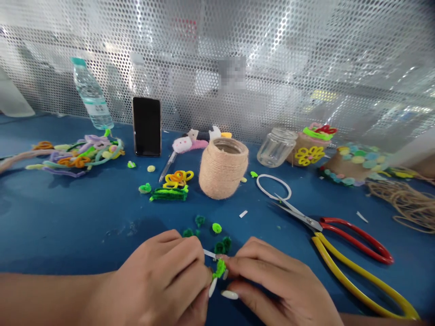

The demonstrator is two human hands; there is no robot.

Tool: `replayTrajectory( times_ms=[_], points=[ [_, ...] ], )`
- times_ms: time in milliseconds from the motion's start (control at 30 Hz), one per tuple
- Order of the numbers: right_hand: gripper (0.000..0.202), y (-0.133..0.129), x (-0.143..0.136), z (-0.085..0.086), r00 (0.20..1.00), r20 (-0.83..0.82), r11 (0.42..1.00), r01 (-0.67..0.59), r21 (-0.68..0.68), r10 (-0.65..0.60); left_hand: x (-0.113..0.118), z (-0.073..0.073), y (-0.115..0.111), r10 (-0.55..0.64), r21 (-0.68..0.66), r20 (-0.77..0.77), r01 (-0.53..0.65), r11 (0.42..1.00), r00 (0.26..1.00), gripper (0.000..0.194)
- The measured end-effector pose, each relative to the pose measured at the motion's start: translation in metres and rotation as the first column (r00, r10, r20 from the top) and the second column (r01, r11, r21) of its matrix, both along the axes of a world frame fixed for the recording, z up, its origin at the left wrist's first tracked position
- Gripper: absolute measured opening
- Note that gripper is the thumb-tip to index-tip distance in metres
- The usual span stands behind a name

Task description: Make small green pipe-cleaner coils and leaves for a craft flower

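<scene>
My left hand (166, 276) is closed, pinching a small bright green pipe cleaner piece (220, 268) from the left. My right hand (275, 280) has its fingertips closed against the same piece from the right. A thin white strip (210, 253) runs between the hands; its left end is hidden behind my left fingers. Just beyond my fingertips lie dark green pipe cleaner curls (222, 245) and a bright green curl (216, 228). Farther back stands a jar wrapped in twine (222, 170). To its left are a green pipe cleaner bundle (169, 194) and a yellow-orange pipe cleaner flower (178, 179).
Scissors (311, 222) with red and yellow handles lie at right, blades touching a white ring (273, 186). Behind are a glass jar (277, 147), a decorated jar (309, 147) and twine (404, 201). A phone (147, 127), water bottle (91, 95) and pipe cleaner pile (83, 154) stand left.
</scene>
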State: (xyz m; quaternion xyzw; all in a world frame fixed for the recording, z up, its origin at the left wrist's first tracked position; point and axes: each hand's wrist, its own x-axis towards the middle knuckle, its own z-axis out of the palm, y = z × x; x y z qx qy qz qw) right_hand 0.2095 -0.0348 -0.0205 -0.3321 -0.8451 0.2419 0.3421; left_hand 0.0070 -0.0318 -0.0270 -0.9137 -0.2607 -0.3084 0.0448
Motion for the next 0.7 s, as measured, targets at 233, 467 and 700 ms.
replayTrajectory(
  times_ms=[233, 467, 700],
  points=[
    [0.016, -0.002, 0.001, -0.003, 0.999, 0.029, 1.000, 0.016, -0.024, -0.016, 0.001, 0.003, 0.004, -0.081, 0.049, -0.060, 0.084, 0.995, 0.995, 0.027],
    [0.012, 0.000, -0.001, -0.003, 1.000, 0.006, 1.000, 0.011, -0.009, -0.011, -0.002, 0.006, 0.003, -0.096, -0.023, -0.096, 0.094, 0.995, 0.991, 0.026],
    [0.009, 0.002, -0.002, -0.008, 1.000, -0.006, 0.999, -0.012, 0.033, 0.012, -0.005, -0.004, 0.003, -0.134, -0.074, -0.117, 0.126, 0.989, 0.984, 0.024]
  ],
)
